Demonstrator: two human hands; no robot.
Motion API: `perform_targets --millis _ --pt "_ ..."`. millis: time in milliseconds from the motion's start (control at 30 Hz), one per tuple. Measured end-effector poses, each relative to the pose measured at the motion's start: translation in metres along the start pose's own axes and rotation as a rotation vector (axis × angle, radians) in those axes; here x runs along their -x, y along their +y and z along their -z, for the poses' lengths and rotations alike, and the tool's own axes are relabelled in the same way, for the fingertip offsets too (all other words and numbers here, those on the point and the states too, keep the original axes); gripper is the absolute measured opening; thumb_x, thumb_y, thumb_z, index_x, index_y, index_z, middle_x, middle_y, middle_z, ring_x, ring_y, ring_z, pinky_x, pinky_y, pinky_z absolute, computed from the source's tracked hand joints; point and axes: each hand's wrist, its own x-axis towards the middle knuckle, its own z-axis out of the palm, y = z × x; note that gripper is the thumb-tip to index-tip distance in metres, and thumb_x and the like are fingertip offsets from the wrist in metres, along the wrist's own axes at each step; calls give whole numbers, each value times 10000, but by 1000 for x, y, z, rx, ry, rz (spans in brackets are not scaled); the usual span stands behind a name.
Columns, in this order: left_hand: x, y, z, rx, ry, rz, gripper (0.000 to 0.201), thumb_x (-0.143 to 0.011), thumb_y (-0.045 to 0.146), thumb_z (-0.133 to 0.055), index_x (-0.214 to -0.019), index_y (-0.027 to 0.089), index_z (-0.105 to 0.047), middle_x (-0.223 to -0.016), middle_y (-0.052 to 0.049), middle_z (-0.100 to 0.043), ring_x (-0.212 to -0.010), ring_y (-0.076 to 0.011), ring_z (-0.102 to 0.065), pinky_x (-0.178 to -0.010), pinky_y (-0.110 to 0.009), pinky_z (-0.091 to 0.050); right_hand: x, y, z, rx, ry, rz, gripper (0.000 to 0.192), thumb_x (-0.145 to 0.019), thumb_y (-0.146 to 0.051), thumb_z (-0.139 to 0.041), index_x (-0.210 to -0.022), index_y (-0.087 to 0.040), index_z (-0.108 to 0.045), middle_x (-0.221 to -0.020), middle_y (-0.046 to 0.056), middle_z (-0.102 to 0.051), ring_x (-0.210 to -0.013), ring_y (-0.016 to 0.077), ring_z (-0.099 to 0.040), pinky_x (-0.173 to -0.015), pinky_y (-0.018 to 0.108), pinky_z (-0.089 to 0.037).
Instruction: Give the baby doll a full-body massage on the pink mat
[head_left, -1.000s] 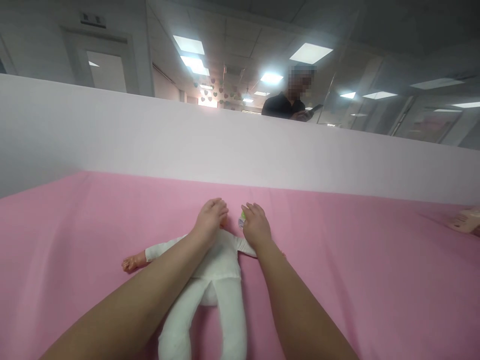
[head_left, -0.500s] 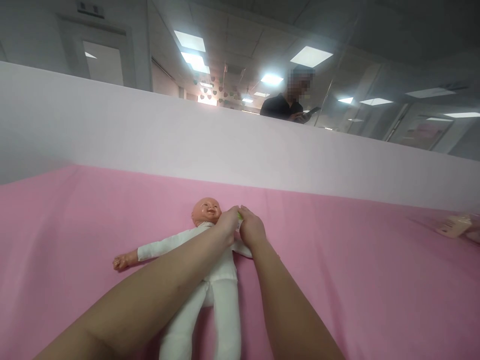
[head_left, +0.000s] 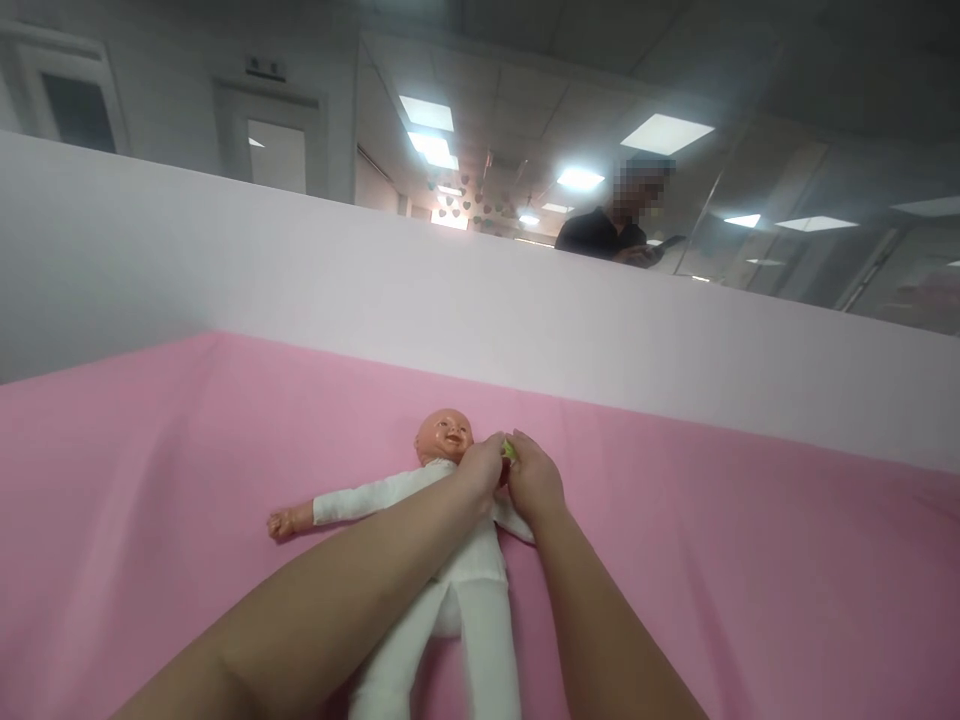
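A baby doll [head_left: 477, 556] with a white cloth body and bald plastic head lies face up on the pink sheet. Beside its head, over the shoulder at the right of the view, my left hand [head_left: 482, 466] and my right hand [head_left: 537, 482] are close together, fingers closed. Between them shows a small bright green thing [head_left: 510, 450], mostly covered by the fingers; its kind cannot be made out. My left forearm crosses above the doll's torso. The doll's arm on my right is partly hidden beneath my hands.
The pink sheet [head_left: 300, 420] covers the surface, with a few creases at the right. A white wall or panel [head_left: 480, 310] rises along the far edge. Above it, glass shows ceiling lights, doors and a person [head_left: 600, 232] in dark clothing holding a flat dark object.
The view has turned left, so the doll and hands appear farther right and lower. A little more of the green thing shows. Both hands stay together beside the doll's head.
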Motion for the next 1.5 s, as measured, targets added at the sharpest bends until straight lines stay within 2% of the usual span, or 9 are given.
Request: perform_targets --millis 133,233,333,400,533,767,967,1167,1500 --pt "33 20 27 48 37 -24 333 -979 420 -516 -908 125 -656 -816 -106 -679 -706 -156 -669 -740 -273 -564 5 -14 8 13 90 52 480 -937 -152 -400 -1356 -164 -634 -1524 108 -514 -1449 260 -430 -1200 474 -362" --pt "56 33 53 112 28 -55 339 -957 426 -538 -922 124 -689 -871 -128 -701 -799 -185 -706 -797 -288 -590 22 -46 21 6 131 175 430 -981 -253 -438 -1361 -190 -630 -1514 105 -527 -1447 277 -432 -1212 496 -346" --pt "76 41 72 149 -27 -46 339 -931 454 -562 -923 149 -709 -884 -124 -724 -854 -206 -720 -810 -298 -606 49 -91 30 -37 -90 415 483 -979 -343 -511 -1452 -254 -551 -1508 69 -541 -1435 283 -449 -1218 501 -334" --pt "85 44 79 195 -51 4 400 -919 529 -541 -902 164 -705 -940 -141 -744 -944 -253 -727 -843 -347 -617 67 -118 31 -69 -274 577 638 -967 -427 -555 -1557 -237 -405 -1589 74 -436 -1499 302 -349 -1254 529 -252" --pt "91 55 90 259 -31 25 577 -919 656 -418 -971 150 -691 -1119 -195 -730 -1116 -321 -696 -915 -421 -610 87 -147 27 -79 -447 540 807 -978 -557 -526 -1610 -132 -259 -1647 148 -302 -1543 322 -243 -1274 528 -179" --pt "82 65 107 177 -6 -66 669 -943 657 -330 -1172 109 -637 -1193 -238 -699 -1190 -331 -667 -955 -462 -590 100 -153 31 -145 -580 582 842 -994 -585 -493 -1626 -125 -179 -1669 156 -222 -1558 302 -197 -1280 483 -183" --pt "95 59 94 187 -56 -6 745 -927 662 -337 -1271 58 -605 -1241 -254 -681 -1215 -363 -646 -983 -497 -565 100 -155 24 -160 -526 608 1044 -929 -683 -535 -1631 -93 -38 -1695 169 -84 -1577 317 -61 -1291 493 -115" --pt "107 61 83 232 -58 7 740 -938 648 -397 -1338 50 -571 -1300 -259 -648 -1250 -349 -622 -1036 -481 -532 89 -149 17 -78 -483 486 992 -950 -705 -467 -1622 -66 -112 -1691 184 -71 -1580 304 -15 -1288 518 -61" --pt "93 77 105 238 14 -115 748 -966 633 -367 -1396 37 -506 -1265 -281 -645 -1165 -351 -673 -923 -490 -593 100 -162 23 -164 -574 542 1070 -913 -753 -485 -1620 -49 -98 -1692 188 -50 -1578 313 -21 -1290 476 -110"
